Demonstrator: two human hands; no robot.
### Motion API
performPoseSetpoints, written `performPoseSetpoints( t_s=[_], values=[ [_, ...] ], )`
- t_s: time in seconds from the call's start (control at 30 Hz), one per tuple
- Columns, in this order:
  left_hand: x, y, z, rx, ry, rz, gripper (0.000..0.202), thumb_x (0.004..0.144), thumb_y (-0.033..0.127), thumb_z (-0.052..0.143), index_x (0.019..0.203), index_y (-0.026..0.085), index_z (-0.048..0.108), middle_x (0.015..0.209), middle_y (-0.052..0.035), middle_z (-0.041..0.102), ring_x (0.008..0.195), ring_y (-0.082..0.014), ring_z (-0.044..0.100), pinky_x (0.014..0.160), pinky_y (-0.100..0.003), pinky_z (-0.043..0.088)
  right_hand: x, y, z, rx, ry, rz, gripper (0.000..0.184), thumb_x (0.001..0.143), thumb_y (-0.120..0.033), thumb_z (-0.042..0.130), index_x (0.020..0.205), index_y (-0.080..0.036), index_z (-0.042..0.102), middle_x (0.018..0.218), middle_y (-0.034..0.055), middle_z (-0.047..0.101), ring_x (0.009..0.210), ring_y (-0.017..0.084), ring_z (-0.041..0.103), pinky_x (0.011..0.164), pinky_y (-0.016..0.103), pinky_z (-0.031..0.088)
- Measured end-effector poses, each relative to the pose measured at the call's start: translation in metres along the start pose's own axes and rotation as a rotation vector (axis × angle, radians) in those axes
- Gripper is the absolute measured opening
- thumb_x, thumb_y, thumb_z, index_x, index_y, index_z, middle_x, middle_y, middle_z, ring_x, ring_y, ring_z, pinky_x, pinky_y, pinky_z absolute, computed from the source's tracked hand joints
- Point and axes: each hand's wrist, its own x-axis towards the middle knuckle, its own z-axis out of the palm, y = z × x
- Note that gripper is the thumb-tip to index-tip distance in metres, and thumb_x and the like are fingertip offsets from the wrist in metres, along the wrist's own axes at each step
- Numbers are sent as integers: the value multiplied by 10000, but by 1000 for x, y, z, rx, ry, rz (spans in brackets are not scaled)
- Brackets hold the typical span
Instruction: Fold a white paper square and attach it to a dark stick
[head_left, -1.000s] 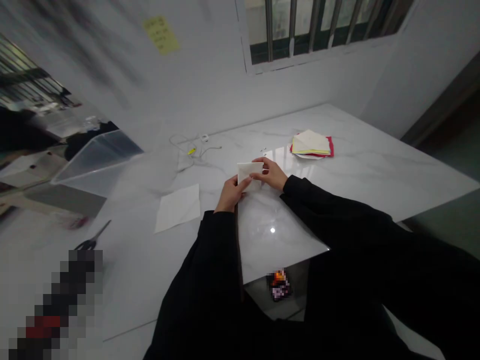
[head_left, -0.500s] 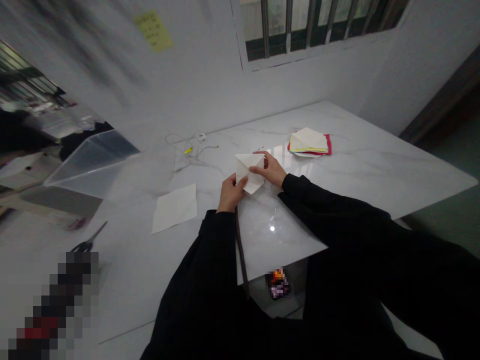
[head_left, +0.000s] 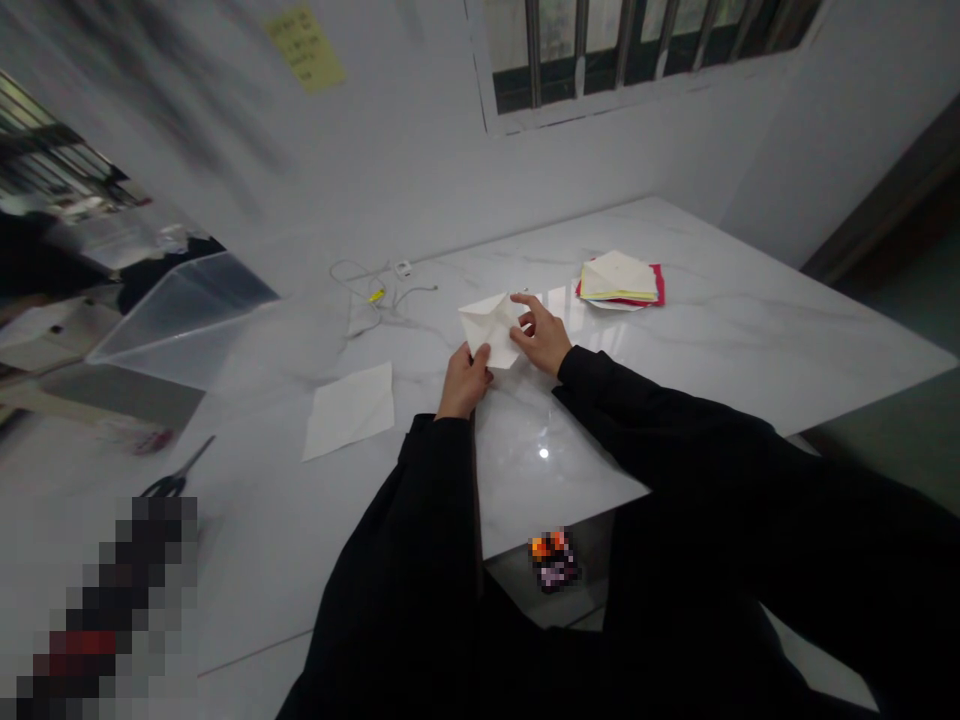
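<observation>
A folded white paper (head_left: 491, 322) is held just above the white marble table (head_left: 720, 330), between both my hands. My left hand (head_left: 465, 380) pinches its lower left corner with thumb and fingers. On the paper's right side my right hand (head_left: 541, 335) grips an edge, fingers curled. Both arms wear black sleeves.
A flat white sheet (head_left: 351, 410) lies left of my hands. A stack of coloured papers (head_left: 621, 280) sits further right. Scissors (head_left: 176, 475) lie at the left, a clear plastic box (head_left: 184, 320) behind them, and a white cable (head_left: 375, 290) near the wall.
The paper has turned and partly unfolded between my hands, from a small square to a wider, angled shape. My hands stayed in the same spot.
</observation>
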Motion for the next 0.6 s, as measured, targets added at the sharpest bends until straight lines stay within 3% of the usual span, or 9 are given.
performPoseSetpoints(
  t_s=[0.13, 0.27, 0.43, 0.5, 0.6],
  values=[
    [0, -3, -1, 53, 2, 74, 314, 856, 352, 750, 1079, 146, 673, 797, -53, 692, 628, -161, 583, 578, -269, 475, 1, -3, -2, -38, -2, 6, 447, 863, -202, 613, 1308, -187, 646, 936, 43, 782, 720, 190, 677, 844, 388, 592],
    [1, -4, 1, 64, 46, 60, 311, 845, 333, 730, 1088, 149, 671, 847, -76, 702, 676, -181, 609, 596, -279, 492, 0, -4, -2, -69, -30, 3, 380, 902, -217, 596, 1269, -179, 683, 903, 49, 788, 774, 203, 717, 908, 402, 586],
    [-1, 7, 5, -27, 62, -79, 140, 913, 281, 566, 995, 175, 606, 599, 38, 483, 432, -108, 399, 428, -217, 278, -1, -1, -3, -19, -85, -46, 809, 771, -277, 769, 1535, -200, 514, 1259, 98, 758, 734, 177, 713, 852, 380, 614],
    [-3, 12, 7, -61, 60, -117, 103, 921, 254, 510, 978, 188, 566, 570, 65, 416, 397, -96, 345, 408, -211, 216, 2, 0, -5, -69, -75, -54, 663, 792, -255, 724, 1440, -178, 605, 1185, 88, 771, 745, 180, 713, 861, 375, 609],
    [-6, 16, 9, -76, 87, -113, 94, 924, 247, 482, 991, 206, 533, 592, 70, 421, 393, -91, 356, 402, -204, 205, 8, 3, -10, -164, -6, -45, 327, 859, -254, 629, 1154, -148, 722, 944, 68, 771, 790, 205, 712, 897, 385, 592]
  ],
)
